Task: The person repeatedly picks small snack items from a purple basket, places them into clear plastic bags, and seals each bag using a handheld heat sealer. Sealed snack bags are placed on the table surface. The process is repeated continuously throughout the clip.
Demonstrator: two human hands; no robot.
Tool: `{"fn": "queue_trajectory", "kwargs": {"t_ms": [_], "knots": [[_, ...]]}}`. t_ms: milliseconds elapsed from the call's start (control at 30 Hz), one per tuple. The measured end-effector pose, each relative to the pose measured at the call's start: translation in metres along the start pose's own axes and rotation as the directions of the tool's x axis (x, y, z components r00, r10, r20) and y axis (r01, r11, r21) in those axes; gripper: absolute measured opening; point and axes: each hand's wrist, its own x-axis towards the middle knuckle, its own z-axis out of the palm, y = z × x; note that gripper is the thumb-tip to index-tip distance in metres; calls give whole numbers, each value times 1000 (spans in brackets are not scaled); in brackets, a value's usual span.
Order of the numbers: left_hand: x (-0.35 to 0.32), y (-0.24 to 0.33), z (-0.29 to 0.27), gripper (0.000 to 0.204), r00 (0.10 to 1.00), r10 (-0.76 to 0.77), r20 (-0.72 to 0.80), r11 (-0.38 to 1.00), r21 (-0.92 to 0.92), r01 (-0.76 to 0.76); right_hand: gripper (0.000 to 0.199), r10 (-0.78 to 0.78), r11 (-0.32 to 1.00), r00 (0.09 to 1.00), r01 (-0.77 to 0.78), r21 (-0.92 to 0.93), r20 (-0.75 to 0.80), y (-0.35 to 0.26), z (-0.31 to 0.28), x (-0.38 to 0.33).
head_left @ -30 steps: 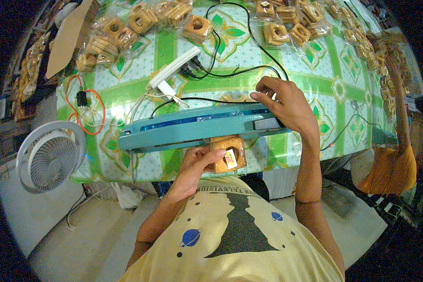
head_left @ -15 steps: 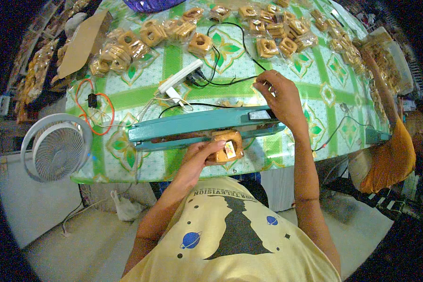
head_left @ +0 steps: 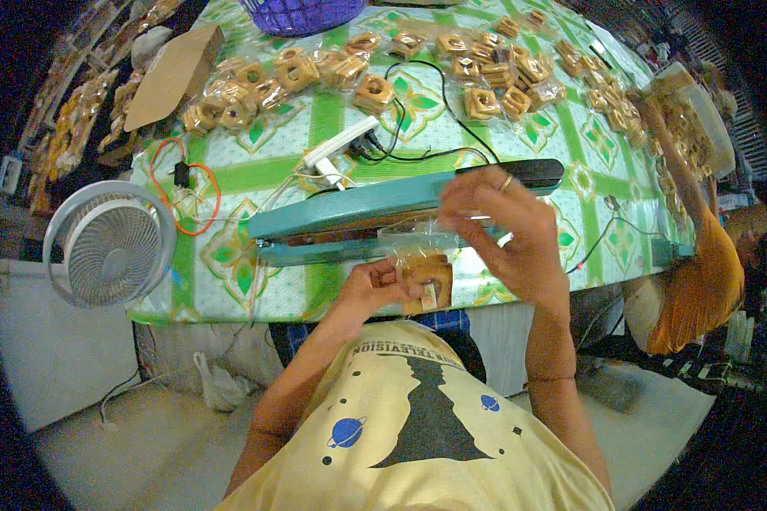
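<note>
My left hand (head_left: 373,288) is closed on a clear plastic packet of thick, brown, square snack pieces (head_left: 435,274) with a hole in the middle and a small pale label. The packet's loose plastic end reaches up to the teal bag sealer (head_left: 341,209), which lies across the table close in front of me. The sealer's long arm is raised off its base. Over its right part hovers my right hand (head_left: 516,228), thumb and fingers apart and slightly blurred, beside the plastic end; I see nothing held in it.
A white power strip (head_left: 341,143) with black cables lies behind the sealer. A fan (head_left: 115,251) stands left. Several packed snacks (head_left: 298,72), a purple basket (head_left: 302,15) and a cardboard piece (head_left: 175,75) sit farther back. Another person's orange sleeve (head_left: 709,281) is at the right.
The sealer's arm has risen at its right end. My right hand has moved down and left, toward the packet. My left hand has drawn the packet slightly toward me.
</note>
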Motion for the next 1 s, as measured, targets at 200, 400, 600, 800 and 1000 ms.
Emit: {"fn": "queue_trajectory", "kwargs": {"t_ms": [200,400,600,800,1000], "knots": [[-36,29,2,51,1000,24,5,1000,-15,-24,22,1,998,977,12,-64,211,-17,12,-10],[-56,70,0,56,994,112,14,955,273,-111,20,-37,998,933,49,-26,359,-41,4,15],[-44,113,-47,60,855,500,-134,825,372,-424,15,97,989,995,-92,-112,37,-1,-43,66],[55,149,-192,50,591,773,-230,345,935,-87,9,85,920,993,-110,-377,-84,140,-82,166],[119,178,-285,58,646,666,373,-640,730,239,9,110,854,972,-199,-481,-206,162,-86,159]]}}
